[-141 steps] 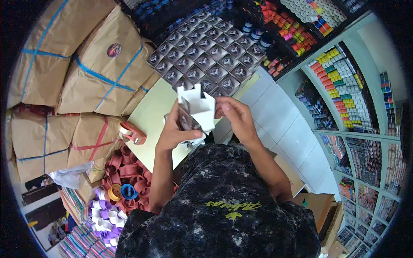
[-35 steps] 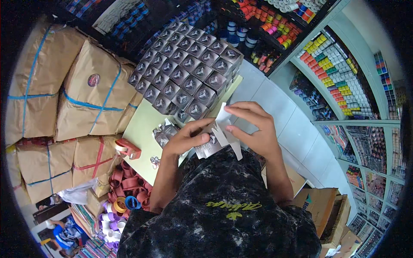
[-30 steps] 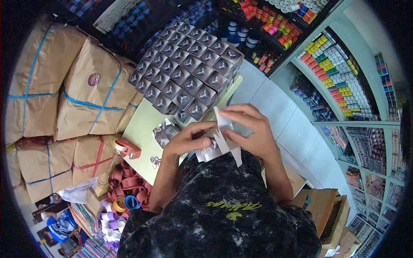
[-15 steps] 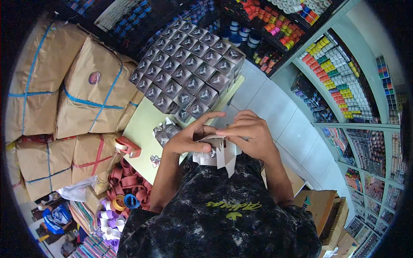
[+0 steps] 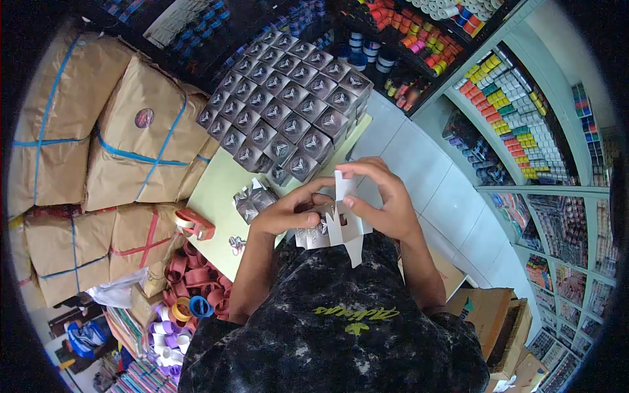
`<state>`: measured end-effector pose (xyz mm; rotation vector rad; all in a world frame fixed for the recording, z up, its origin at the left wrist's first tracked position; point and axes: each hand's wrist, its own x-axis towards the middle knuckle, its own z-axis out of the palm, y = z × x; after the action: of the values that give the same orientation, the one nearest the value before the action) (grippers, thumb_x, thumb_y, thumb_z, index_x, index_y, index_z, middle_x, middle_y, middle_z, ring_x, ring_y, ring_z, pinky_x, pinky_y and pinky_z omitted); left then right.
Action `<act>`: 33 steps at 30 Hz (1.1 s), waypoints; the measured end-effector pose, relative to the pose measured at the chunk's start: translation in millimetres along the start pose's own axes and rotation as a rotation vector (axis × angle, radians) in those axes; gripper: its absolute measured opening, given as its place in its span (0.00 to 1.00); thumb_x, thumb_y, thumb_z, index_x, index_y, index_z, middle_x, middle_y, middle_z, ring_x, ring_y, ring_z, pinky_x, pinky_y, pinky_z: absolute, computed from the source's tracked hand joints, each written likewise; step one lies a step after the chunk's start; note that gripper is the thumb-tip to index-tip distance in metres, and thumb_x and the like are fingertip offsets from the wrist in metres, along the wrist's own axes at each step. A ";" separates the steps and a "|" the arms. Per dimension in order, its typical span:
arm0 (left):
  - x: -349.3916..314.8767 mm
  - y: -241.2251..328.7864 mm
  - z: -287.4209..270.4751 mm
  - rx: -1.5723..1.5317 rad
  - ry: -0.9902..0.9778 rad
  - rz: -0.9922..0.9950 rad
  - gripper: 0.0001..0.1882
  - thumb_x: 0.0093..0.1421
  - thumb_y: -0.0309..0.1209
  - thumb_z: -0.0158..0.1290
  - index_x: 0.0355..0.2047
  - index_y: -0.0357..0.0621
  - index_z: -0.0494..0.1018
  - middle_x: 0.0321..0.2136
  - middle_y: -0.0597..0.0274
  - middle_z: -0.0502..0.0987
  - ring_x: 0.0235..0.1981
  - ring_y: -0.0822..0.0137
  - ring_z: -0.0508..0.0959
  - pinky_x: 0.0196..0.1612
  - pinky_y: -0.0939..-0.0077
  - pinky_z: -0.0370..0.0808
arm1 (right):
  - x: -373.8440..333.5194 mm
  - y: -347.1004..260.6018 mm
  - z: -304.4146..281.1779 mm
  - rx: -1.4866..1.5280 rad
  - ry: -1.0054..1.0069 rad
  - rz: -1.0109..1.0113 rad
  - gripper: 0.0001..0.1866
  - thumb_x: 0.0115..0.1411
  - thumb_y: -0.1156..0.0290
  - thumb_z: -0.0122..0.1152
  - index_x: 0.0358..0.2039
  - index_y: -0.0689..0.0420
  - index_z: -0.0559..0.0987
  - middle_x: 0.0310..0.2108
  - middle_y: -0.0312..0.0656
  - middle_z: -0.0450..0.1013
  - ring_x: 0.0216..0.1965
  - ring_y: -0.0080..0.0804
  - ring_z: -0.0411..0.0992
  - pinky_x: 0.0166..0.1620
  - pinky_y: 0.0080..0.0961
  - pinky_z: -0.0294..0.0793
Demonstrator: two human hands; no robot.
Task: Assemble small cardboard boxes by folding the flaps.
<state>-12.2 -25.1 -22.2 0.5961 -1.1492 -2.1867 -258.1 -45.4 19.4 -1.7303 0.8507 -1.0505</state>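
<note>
In front of my chest is a small, partly unfolded carton [image 5: 354, 229], printed grey outside and white inside, its flaps sticking out. My left hand [image 5: 285, 213] is closed round its left side, thumb over the printed face. At the right side, my right hand [image 5: 388, 206] has its thumb and index finger on an upright white flap, the other fingers curled behind. On the table beyond my left wrist lies a bundle of similar folded cartons [image 5: 254, 202]. Farther off stands a large block of made-up grey boxes [image 5: 288, 95] in rows.
A red tape dispenser [image 5: 196, 224] and a small metal object [image 5: 236, 245] rest on the pale table [image 5: 219, 190]. Big brown paper parcels [image 5: 134, 131] line the left side. Red tape cores [image 5: 196, 278] are heaped below. Shelves of coloured spools [image 5: 517, 124] stand right, open cardboard boxes [image 5: 485, 321] lower right.
My right hand has opened out from a tight pinch, and a white flap now stands upright at its thumb and index finger. The carton's inside shows more. My left hand stays nearly in place.
</note>
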 end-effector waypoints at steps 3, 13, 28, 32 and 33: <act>1.4 4.8 3.6 0.019 0.033 -0.003 0.49 0.59 0.48 0.64 0.71 0.36 0.53 0.53 0.48 0.76 0.52 0.64 0.77 0.55 0.71 0.71 | -3.6 3.9 -1.3 -0.057 0.097 0.038 0.23 0.51 0.77 0.72 0.49 0.59 0.81 0.44 0.41 0.77 0.51 0.34 0.70 0.58 0.32 0.66; 0.7 -1.3 4.7 0.048 0.237 0.098 0.44 0.60 0.57 0.59 0.64 0.33 0.66 0.57 0.54 0.75 0.57 0.63 0.74 0.61 0.68 0.68 | -6.5 -4.2 0.9 -0.211 0.260 -0.174 0.14 0.55 0.78 0.62 0.42 0.53 0.87 0.39 0.38 0.83 0.43 0.37 0.78 0.56 0.40 0.69; 1.5 -6.3 -3.3 0.058 0.272 0.166 0.44 0.61 0.55 0.59 0.67 0.35 0.62 0.61 0.52 0.71 0.62 0.61 0.71 0.65 0.65 0.64 | -12.2 -8.2 -0.9 -0.251 0.048 -0.244 0.20 0.63 0.69 0.51 0.53 0.59 0.81 0.48 0.45 0.81 0.49 0.40 0.78 0.63 0.48 0.61; 4.8 1.1 4.2 0.127 0.242 0.200 0.49 0.57 0.59 0.61 0.67 0.35 0.62 0.62 0.51 0.69 0.63 0.60 0.69 0.65 0.63 0.63 | -12.8 -10.9 0.8 -0.002 0.121 -0.098 0.20 0.62 0.72 0.51 0.53 0.61 0.81 0.50 0.47 0.80 0.53 0.44 0.75 0.62 0.41 0.66; 3.6 0.7 3.2 0.127 0.246 0.202 0.49 0.57 0.59 0.61 0.67 0.35 0.62 0.62 0.51 0.69 0.63 0.60 0.69 0.65 0.63 0.63 | -12.8 -10.6 3.3 0.026 0.164 -0.099 0.19 0.62 0.74 0.52 0.53 0.63 0.80 0.50 0.48 0.80 0.52 0.43 0.76 0.60 0.36 0.68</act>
<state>-16.6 -26.1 -20.3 0.7458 -1.1672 -1.8244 -259.2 -29.4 24.9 -1.6956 0.8556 -1.2780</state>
